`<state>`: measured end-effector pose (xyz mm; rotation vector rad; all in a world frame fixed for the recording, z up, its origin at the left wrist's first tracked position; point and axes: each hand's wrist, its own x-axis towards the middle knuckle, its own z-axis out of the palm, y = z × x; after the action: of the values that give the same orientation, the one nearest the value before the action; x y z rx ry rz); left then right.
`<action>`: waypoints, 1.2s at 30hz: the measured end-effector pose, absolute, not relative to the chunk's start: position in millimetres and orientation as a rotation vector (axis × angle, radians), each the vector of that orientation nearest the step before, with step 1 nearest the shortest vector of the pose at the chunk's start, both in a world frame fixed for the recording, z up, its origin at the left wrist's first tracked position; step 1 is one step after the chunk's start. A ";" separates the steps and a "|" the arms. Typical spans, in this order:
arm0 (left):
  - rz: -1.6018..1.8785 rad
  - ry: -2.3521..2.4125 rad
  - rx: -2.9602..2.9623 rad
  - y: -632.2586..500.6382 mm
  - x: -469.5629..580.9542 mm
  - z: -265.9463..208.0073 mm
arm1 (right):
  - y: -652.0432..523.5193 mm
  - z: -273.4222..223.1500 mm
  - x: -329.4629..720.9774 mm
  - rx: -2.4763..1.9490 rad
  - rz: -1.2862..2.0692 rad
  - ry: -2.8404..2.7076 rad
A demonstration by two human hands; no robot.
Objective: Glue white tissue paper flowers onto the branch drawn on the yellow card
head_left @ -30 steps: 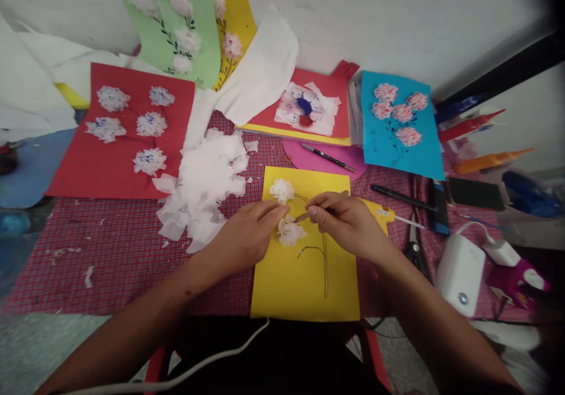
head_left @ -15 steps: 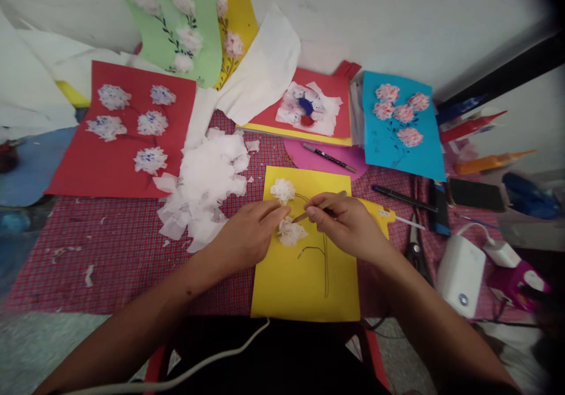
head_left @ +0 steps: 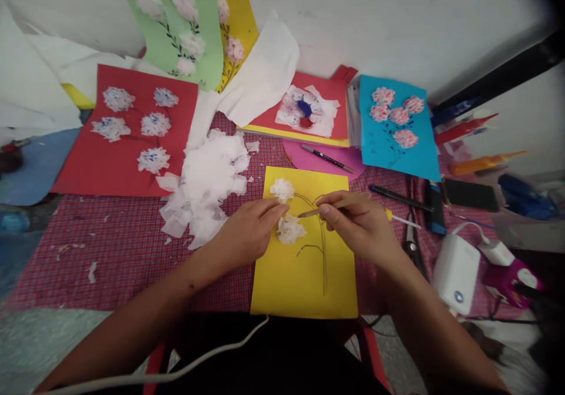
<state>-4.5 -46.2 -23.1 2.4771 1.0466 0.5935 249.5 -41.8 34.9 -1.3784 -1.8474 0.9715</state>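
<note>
A yellow sheet (head_left: 282, 289) lies before me with a drawn curving stem. Two white tissue-paper flowers sit on it, an upper one (head_left: 281, 189) and a lower one (head_left: 290, 230). My left hand (head_left: 247, 230) reaches in from the left, thumb and fingers drawn together at the top edge of the lower flower; anything between the fingertips is hidden. Pinched in my right hand (head_left: 355, 221) is a thin wooden stick (head_left: 309, 212), its tip just above and right of the lower flower, apart from it.
Torn white tissue (head_left: 212, 171) is heaped left of the sheet. A red flower picture (head_left: 128, 165) and a blue one (head_left: 375, 148) stand behind. At right are a yellow glue gun (head_left: 389, 214), scissors (head_left: 411, 248), a pen (head_left: 399, 198), a phone (head_left: 470, 195) and a white box (head_left: 457, 271).
My right hand has moved slightly right, and the stick's tip has come up off the lower flower. My left hand stays nearly in place. The view has shifted slightly.
</note>
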 end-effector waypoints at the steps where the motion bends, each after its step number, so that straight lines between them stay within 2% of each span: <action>1: 0.602 1.044 2.477 -45.4 -4.1 -24.0 | -44.9 33.6 251.4 -1.400 0.962 -1.815; 6: 0.826 1.015 2.362 -46.7 -17.3 0.0 | -79.9 24.6 262.1 -1.463 0.928 -1.577; 10: 1.161 1.478 2.065 -63.3 -54.0 38.5 | -126.8 10.4 271.4 -1.481 0.906 -1.337; 13: 0.998 1.605 2.068 -78.8 -80.4 41.7 | -157.3 -4.3 274.3 -1.495 0.899 -1.211; 20: 0.489 1.520 2.422 -87.9 -87.7 7.1 | -186.8 -14.5 261.7 -1.401 0.970 -1.252; 26: 0.175 1.614 2.549 -78.6 -63.8 19.6 | -203.6 -13.0 255.6 -1.379 0.970 -1.319; 30: 0.134 1.571 2.596 -73.8 -57.5 18.3 | -215.4 -14.2 256.2 -1.411 0.968 -1.304; 36: 0.282 1.431 2.487 -65.9 -64.4 10.5 | -221.3 -11.5 256.2 -1.410 0.978 -1.273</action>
<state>-64.4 -65.9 10.5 2.4871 1.4315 0.2822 256.2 -221.3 -11.5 -1.4101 -1.2734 0.9777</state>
